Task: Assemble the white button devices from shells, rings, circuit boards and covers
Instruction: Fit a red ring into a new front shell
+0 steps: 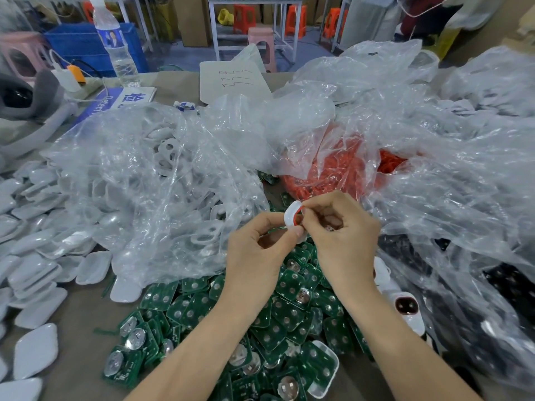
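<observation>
Plastic bags [162,180] of white parts and orange rings [333,180] sprawl over the table [78,331], with green circuit boards [289,308] heaped in front. Above the boards the left hand [254,250] pinches a white shell [289,216], and the right hand [341,235] pinches an orange ring [297,217] at its rim.

I am working in a factory assembly workshop: my bench [78,357] is carrying bulk heaps of green circuit boards [289,314], white covers [34,273] and clear bags [139,198] of shells [170,151] and orange rings [388,163]. Behind it, plastic stools [243,18], metal-framed tables [254,4], a blue crate [84,44] and cardboard boxes [192,18] are standing on the floor [231,50].
</observation>
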Tool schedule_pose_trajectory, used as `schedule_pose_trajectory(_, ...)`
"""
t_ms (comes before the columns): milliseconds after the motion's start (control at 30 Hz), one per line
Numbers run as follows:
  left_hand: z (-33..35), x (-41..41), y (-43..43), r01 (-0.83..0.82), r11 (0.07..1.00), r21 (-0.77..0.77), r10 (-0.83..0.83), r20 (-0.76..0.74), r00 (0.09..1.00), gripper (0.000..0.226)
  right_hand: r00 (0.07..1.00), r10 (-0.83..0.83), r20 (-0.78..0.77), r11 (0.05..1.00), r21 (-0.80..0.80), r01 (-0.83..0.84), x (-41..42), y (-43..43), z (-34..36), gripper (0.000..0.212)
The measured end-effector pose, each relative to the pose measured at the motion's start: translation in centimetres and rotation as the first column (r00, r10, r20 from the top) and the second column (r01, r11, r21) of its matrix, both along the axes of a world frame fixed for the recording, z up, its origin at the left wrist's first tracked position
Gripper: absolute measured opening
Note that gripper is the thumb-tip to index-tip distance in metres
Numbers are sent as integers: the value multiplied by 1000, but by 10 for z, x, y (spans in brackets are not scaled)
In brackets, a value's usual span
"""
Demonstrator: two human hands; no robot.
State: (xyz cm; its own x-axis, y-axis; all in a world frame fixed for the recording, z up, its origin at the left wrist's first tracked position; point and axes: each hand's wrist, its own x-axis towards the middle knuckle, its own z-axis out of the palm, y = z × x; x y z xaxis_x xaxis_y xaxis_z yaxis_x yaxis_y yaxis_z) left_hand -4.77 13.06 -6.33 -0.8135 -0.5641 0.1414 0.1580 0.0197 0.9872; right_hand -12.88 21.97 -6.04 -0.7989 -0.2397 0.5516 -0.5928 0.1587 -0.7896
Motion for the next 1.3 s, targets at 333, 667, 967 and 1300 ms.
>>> schedule_pose_trajectory(333, -1, -1, -3, -47, 999, 12, 46, 52, 998, 24, 998, 41, 50, 999, -17, -41, 0, 0, 3, 24)
schedule_pose_trajectory(667, 0, 1, -1, -36, 999, -23, 37, 21, 999, 20, 1000, 23, 11, 1000, 1, -23, 4, -2, -2, 19)
schedule_pose_trajectory(967, 5, 0, -11, 121, 960, 254, -107, -70, 992, 12, 519, 641, 565, 759, -566, -322, -13, 5, 15, 13)
schedule_pose_trajectory(1300, 6, -1, -20, 258, 904, 342, -244, -83, 966, 12, 473, 632, 614, 772, -548, -321, -18, 7, 15, 15)
